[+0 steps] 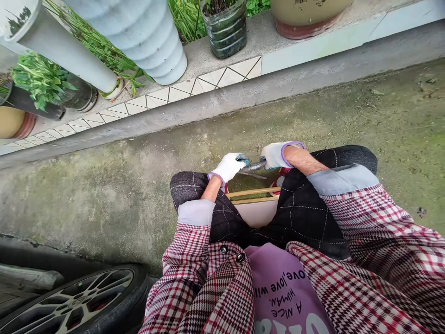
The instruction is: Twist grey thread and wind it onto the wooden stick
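Left grip (pixel 230 167) and right grip (pixel 274 155) both clasp the grey rod (pixel 256 165), which spans between them above the concrete floor (pixel 146 208). I judge the step two-handed handling; next move calls for steady, matched pressure.

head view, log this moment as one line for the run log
left hand: gloved, gripping grey rod | right hand: gloved, gripping same grey rod | ahead: potted plants on ledge | lower left: wheel

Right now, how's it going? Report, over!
Left hand and right hand, both gloved, holding grey rod. Rod spans between them. Knees either side; nothing visibly blocking.
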`<action>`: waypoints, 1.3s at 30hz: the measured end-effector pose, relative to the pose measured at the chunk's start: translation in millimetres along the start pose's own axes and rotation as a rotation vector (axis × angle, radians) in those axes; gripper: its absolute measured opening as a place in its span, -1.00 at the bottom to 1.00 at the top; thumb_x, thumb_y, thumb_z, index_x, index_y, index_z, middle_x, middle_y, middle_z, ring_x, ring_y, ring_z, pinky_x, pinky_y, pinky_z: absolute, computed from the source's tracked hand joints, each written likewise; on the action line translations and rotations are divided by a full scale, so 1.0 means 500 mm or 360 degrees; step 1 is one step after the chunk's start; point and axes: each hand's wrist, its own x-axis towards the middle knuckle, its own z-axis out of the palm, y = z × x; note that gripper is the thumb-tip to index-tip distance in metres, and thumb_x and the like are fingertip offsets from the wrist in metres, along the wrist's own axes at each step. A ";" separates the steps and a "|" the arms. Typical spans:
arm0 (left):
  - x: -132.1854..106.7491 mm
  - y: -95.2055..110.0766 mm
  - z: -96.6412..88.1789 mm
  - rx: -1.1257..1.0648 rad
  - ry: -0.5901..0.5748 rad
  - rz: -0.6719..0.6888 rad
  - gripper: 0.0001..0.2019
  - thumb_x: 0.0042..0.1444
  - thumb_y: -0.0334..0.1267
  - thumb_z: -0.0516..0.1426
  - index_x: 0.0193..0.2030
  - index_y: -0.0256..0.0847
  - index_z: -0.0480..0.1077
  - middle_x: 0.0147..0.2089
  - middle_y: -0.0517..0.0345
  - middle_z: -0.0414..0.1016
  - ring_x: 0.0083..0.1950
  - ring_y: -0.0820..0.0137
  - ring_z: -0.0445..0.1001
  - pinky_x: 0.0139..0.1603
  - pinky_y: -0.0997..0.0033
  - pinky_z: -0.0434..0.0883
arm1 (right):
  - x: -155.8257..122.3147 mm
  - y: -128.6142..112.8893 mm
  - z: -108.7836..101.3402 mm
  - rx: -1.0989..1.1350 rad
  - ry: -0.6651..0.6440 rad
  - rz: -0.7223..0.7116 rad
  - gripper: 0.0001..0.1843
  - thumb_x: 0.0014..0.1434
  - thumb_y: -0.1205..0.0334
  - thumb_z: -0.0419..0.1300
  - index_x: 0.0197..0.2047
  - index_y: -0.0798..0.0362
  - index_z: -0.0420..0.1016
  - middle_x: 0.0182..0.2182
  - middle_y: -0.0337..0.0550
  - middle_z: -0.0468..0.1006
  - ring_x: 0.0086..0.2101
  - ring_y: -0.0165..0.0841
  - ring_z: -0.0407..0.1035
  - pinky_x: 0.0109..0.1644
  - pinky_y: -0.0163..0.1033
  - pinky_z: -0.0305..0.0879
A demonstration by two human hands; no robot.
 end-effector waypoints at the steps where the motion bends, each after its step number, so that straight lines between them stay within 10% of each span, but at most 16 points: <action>1: 0.000 0.001 0.002 -0.0015 0.0031 -0.0004 -0.82 0.05 -0.27 0.22 -0.27 -0.23 0.64 -0.29 0.18 0.65 -0.21 0.35 0.53 -0.03 0.36 0.45 | 0.006 -0.003 0.000 -0.0124 -0.0011 0.0036 -0.91 0.24 0.21 0.43 -0.26 0.02 0.65 -0.35 0.00 0.63 -0.26 -0.13 0.54 -0.07 0.05 0.51; 5: 0.002 0.018 0.009 -0.0308 0.0166 -0.0052 -0.87 0.05 -0.29 0.24 -0.32 -0.26 0.61 -0.35 0.17 0.62 -0.25 0.38 0.52 -0.06 0.38 0.46 | 0.025 -0.017 -0.014 -0.0930 -0.0187 0.0050 -0.65 -0.17 0.53 0.49 -0.61 0.00 0.43 -0.66 -0.15 0.38 -0.33 -0.04 0.52 -0.03 0.14 0.40; 9: 0.006 0.042 0.011 -0.0840 0.0247 -0.0136 -0.89 0.01 -0.32 0.30 -0.30 -0.28 0.59 -0.27 0.10 0.66 -0.28 0.41 0.56 -0.01 0.30 0.51 | 0.029 -0.031 -0.034 -0.1183 -0.0209 -0.0182 -0.70 -0.04 0.37 0.46 -0.57 -0.01 0.41 -0.64 -0.18 0.36 -0.36 -0.09 0.51 -0.16 0.00 0.36; 17: 0.000 0.081 -0.011 -0.1166 0.0309 -0.0175 -0.73 -0.11 -0.22 0.45 -0.32 -0.28 0.55 -0.21 0.02 0.70 -0.25 0.38 0.61 0.13 0.12 0.56 | 0.003 -0.058 -0.049 -0.0351 -0.0092 -0.0096 -0.87 0.04 0.25 0.40 -0.31 0.03 0.57 -0.56 -0.30 0.49 -0.57 -0.41 0.35 -0.53 -0.32 0.28; 22: 0.052 0.137 -0.090 -0.1101 0.0277 0.0046 -0.77 -0.12 -0.28 0.42 -0.31 -0.30 0.59 -0.23 0.04 0.70 -0.27 0.40 0.60 0.03 0.21 0.57 | 0.008 -0.118 -0.067 0.0116 -0.0013 -0.0143 -0.81 0.06 0.19 0.42 -0.30 0.08 0.56 -0.57 -0.32 0.42 -0.62 -0.49 0.22 -0.64 -0.35 0.25; 30: 0.180 0.179 -0.166 -0.1013 0.0293 0.0113 -0.54 0.00 -0.37 0.27 0.10 -0.26 0.60 -0.29 0.14 0.67 -0.35 0.44 0.53 -0.07 0.30 0.54 | 0.097 -0.182 -0.097 0.0126 -0.0066 -0.0088 -0.79 0.18 0.13 0.36 -0.19 0.09 0.56 -0.59 -0.34 0.38 -0.67 -0.52 0.14 -0.73 -0.39 0.09; 39: 0.228 0.166 -0.194 -0.1068 0.0019 0.0097 -0.65 -0.04 -0.36 0.33 -0.05 -0.29 0.59 -0.20 0.05 0.67 -0.27 0.40 0.55 -0.10 0.30 0.52 | 0.137 -0.176 -0.090 0.0139 -0.0230 0.0044 -0.75 0.18 0.10 0.36 -0.39 0.06 0.45 -0.59 -0.30 0.40 -0.69 -0.53 0.15 -0.73 -0.38 0.09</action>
